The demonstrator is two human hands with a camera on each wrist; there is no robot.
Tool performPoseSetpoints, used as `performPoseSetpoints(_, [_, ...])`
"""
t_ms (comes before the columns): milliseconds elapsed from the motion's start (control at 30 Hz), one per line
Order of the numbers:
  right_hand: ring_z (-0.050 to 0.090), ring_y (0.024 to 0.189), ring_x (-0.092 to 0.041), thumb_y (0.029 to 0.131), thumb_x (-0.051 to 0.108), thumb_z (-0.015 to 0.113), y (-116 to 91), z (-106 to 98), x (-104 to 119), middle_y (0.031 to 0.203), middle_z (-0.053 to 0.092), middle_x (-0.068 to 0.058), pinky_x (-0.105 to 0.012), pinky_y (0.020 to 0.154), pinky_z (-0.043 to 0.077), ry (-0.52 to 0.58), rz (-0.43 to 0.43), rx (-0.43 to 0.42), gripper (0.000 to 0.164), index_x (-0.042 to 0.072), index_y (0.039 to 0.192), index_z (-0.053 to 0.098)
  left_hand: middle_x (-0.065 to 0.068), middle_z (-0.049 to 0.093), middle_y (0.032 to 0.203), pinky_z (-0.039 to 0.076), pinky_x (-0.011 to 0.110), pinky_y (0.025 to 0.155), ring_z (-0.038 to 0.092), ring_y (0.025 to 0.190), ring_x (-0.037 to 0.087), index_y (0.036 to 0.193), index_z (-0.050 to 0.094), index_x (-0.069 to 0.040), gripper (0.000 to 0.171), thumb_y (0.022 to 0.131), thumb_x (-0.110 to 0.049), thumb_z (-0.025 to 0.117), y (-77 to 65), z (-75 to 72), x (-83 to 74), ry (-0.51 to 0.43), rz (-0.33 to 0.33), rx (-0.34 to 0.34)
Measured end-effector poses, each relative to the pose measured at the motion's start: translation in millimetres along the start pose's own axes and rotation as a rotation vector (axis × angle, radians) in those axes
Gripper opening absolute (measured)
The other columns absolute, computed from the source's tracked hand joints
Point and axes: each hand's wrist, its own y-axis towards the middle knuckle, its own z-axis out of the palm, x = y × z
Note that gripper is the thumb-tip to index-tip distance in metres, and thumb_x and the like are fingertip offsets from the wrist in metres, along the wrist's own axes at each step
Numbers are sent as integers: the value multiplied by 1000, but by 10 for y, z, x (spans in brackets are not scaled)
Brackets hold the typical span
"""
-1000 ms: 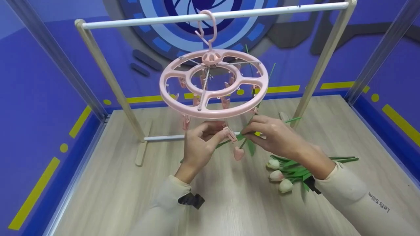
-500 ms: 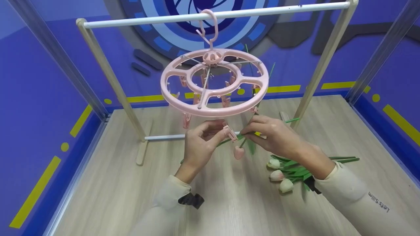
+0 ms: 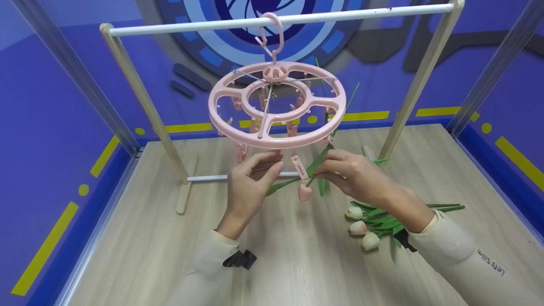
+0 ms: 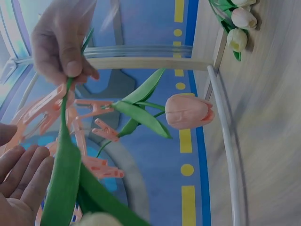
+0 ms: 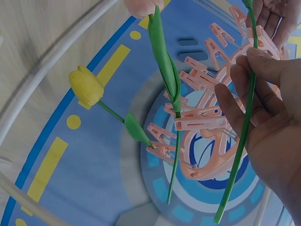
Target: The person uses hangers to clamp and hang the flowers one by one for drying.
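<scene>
Head view | long green tulip stem [image 5: 248, 108] pinched by right hand [image 3: 355, 175] | left hand [image 3: 250, 185] kept loosely uncurled, apart from slim pink plastic clip [image 3: 299, 168] beside stem | round pink plastic hanger [image 3: 278, 141] hung above from white rod [image 3: 191, 26]

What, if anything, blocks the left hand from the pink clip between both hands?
Nothing visible: in the head view, a gap separates the left hand from the pink clip, above a green leaf.
</scene>
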Motion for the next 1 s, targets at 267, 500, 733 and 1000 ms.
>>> performPoseSetpoints(267, [73,102,-21,88,-8,81,-48,-20,-61,112,76,-5,-35,84,64,9,26,-7,26,7,110,80,7,78,110,63,35,89,74,98,21,114,76,1,18,97,-4,78,6,-265,53,31,-10,-243])
performPoseSetpoints(500, [73,102,-21,87,-10,81,-71,-24,-108,111,76,-6,-36,85,64,12,40,-4,27,6,109,80,12,74,110,61,36,94,72,104,23,116,73,4,22,95,1,78,45,-357,101,-5,-83,-366])
performPoseSetpoints(733, [73,101,-22,84,-12,83,-90,-43,-122,111,76,-7,-37,84,65,-1,59,-10,31,6,109,81,13,74,117,61,38,97,71,110,27,119,73,4,30,92,-5,84,97,-321,190,15,-106,-289])
performPoseSetpoints(1000, [73,101,-22,84,-13,83,-102,-51,-132,111,77,-6,-36,84,65,5,66,-14,32,6,110,81,7,78,104,64,35,88,76,97,20,108,77,0,24,92,-14,86,110,-262,229,33,-158,-274])
